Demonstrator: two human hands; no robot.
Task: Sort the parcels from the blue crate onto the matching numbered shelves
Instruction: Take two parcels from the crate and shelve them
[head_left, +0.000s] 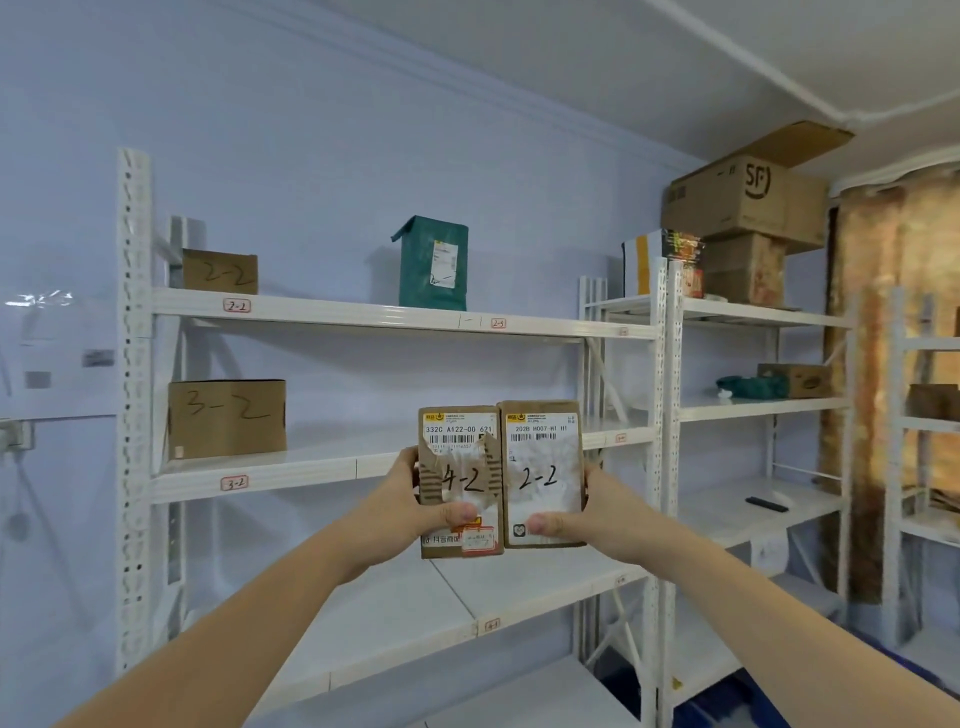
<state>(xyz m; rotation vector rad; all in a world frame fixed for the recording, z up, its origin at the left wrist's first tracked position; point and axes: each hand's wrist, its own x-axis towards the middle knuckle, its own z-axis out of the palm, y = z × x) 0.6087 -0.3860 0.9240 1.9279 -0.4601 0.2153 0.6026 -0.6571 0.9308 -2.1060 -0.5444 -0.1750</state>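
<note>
The left hand (415, 499) pinches the parcel marked 4-2 (460, 480) and the right hand (576, 512) pinches the parcel marked 2-2 (543, 473), thumbs on the fronts, held up side by side before the white shelves (363, 314). Each grip is shallow, low on its parcel, so either could tip and drop. Two numbers at once also invite a mix-up: the 2-2 tag (237, 305) sits top left, while the lower tags are too small to read.
</note>
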